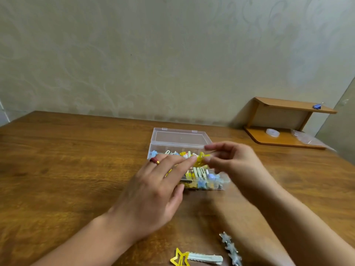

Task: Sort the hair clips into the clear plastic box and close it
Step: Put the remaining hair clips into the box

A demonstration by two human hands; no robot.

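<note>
Just above the middle of the frame, both hands meet over the clear plastic box [179, 140]. The left hand [153, 189] and the right hand [234, 162] pinch a small yellow clip [201, 158] between their fingers, right over the open box. It looks like the sorting step: this clip is about to go in. Next, I think the clip must be lowered into a free spot and let go.

The box sits on the brown worktop [67, 160] with its lid tipped back toward the wall. Inside lie many little clips, yellow, white and blue, packed close together.

Two clips are not in the box yet. A yellow star clip [194, 259] and a silver star clip [230, 248] lie at the bottom of the frame, near the arms. The lid cannot be shut until they are in too.
</note>
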